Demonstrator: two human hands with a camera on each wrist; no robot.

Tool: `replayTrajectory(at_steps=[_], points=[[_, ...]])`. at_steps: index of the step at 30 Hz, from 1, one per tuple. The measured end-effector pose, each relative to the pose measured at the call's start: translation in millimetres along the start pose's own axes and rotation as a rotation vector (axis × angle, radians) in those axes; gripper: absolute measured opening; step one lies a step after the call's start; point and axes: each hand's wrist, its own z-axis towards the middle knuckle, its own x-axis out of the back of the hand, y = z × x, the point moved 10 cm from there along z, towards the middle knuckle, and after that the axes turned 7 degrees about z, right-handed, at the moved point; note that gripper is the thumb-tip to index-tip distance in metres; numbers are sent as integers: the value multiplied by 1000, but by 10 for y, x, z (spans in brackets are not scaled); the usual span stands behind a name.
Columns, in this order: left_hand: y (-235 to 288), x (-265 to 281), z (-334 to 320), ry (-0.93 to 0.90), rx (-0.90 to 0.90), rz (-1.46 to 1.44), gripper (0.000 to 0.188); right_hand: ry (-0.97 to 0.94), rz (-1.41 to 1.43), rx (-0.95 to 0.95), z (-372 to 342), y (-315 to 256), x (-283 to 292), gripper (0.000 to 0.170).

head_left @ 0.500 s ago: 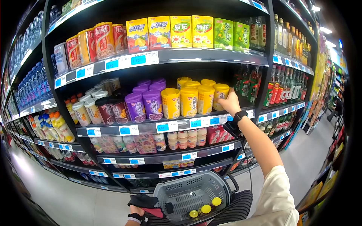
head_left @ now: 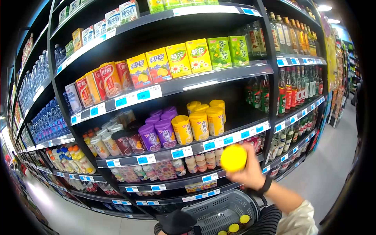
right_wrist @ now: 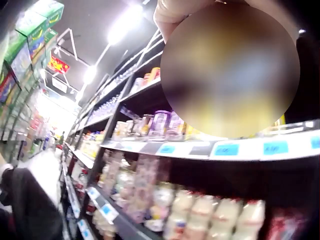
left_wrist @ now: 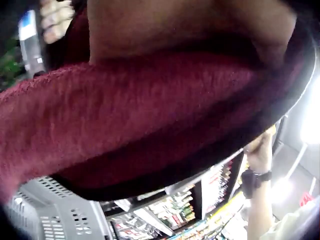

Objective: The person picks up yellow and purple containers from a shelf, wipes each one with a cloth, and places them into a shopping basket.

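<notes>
Shelves (head_left: 188, 88) beyond, basket (head_left: 219, 206) below right hand (head_left: 251, 174)

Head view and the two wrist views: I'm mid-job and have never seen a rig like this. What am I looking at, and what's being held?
There is no machine here: it's a person working bare-handed, wearing one camera on the head and one on each wrist. The head view looks forward and down at a shop shelf with purple tubs and yellow tubs side by side. The right hand holds another yellow tub, its round end facing that camera. Below is a grey basket with yellow lids showing in it. The left wrist view is mostly red cloth, with the left hand above it; I can't tell whether it grips the cloth. The right wrist view shows the shelves, but a round blurred patch hides much of its top.
</notes>
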Motion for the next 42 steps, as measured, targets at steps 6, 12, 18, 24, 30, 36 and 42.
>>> replayTrajectory(at_steps=[6,12,18,24,30,36,42], points=[[1759,690,230,544,-141,97,48,-301,-35,-35,-1215,-212,-879,73],[1502,89,377,187,-132,4,48,-191,31,-190,-1609,-274,-875,55],[1441,-51,499,87,-169,20,47,-79,-79,-203,-1756,0,-620,61],[1547,-50,584,114,-188,38,46,-61,135,-315,-1652,1,-508,84],[1619,10,417,217,-154,-208,22,-168,-76,-203,-1693,-20,-545,89],[1644,22,397,243,-118,-174,22,-225,-78,-147,-1769,-65,-670,84],[1499,-39,344,279,-14,-396,26,-150,-56,-138,-1791,-115,-658,81]])
